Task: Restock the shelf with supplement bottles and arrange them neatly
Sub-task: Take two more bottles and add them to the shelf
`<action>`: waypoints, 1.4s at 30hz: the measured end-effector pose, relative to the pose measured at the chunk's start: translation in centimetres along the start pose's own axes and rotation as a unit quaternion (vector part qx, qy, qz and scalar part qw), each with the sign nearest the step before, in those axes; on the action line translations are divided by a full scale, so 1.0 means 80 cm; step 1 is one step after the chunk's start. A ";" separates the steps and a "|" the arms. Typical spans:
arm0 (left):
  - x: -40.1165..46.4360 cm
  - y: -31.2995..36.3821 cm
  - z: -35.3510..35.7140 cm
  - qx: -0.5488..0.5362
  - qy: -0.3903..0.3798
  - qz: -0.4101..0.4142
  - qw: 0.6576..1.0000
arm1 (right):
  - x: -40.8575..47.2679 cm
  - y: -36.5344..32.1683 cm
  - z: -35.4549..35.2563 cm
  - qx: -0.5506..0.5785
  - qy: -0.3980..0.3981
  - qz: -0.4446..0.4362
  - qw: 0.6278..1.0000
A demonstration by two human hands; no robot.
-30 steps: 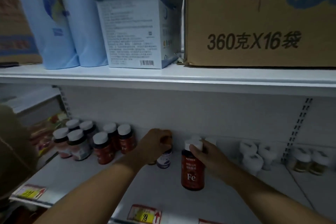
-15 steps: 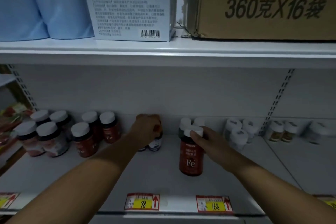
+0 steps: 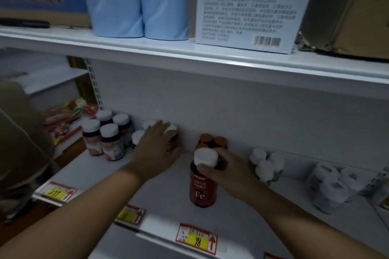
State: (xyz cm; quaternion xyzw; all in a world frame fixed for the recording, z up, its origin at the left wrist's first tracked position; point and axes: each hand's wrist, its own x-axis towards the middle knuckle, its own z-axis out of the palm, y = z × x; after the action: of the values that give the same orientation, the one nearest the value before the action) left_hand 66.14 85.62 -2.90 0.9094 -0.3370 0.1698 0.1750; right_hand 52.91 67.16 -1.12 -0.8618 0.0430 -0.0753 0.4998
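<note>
Head view, looking down: we see a white shelf [image 3: 160, 187] carrying supplement bottles. Our right hand [image 3: 228, 169] has its grip curled round the white cap of a red bottle marked "Fe" [image 3: 203, 187], which stands upright near the middle of the shelf. Our left hand [image 3: 155, 151] reaches to the back, fingers spread and fairly straight, resting against a dark white-capped bottle [image 3: 172, 135]; it wraps nothing. Left of it stands a cluster of white-capped dark bottles [image 3: 105, 135]. Just behind the red bottle are brown-capped bottles [image 3: 212, 141]; further right, pale white-capped bottles [image 3: 266, 165]. Price tags [image 3: 196, 239] line the front edge. On the shelf above stand blue rolls [image 3: 139, 0] and a white box [image 3: 250, 4].
</note>
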 end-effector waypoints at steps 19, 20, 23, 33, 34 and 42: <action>-0.048 -0.086 -0.040 0.001 -0.116 -0.146 0.982 | 0.150 0.004 0.169 -0.080 0.111 0.007 0.991; -0.050 -0.083 -0.040 -0.006 -0.116 -0.144 0.983 | 0.149 0.004 0.168 -0.078 0.108 0.002 0.991; -0.042 -0.072 -0.045 -0.051 -0.087 -0.117 0.988 | 0.131 -0.002 0.154 -0.076 0.073 -0.046 0.993; 0.023 0.117 0.005 -0.083 -0.117 0.110 0.984 | -0.077 0.025 -0.036 -0.426 -0.001 0.027 0.904; 0.024 0.144 0.016 -0.047 -0.130 0.131 0.982 | -0.098 0.032 -0.058 -0.439 -0.003 0.064 0.896; 0.004 0.375 0.053 -0.051 -0.229 0.229 0.945 | -0.276 0.104 -0.212 -0.428 0.081 0.226 0.871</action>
State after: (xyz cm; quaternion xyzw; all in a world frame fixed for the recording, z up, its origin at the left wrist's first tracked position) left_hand 46.97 62.25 -0.36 0.8119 -0.5754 -0.0251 0.0958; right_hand 28.22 51.82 -1.96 -0.9490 0.3050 -0.0037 0.0797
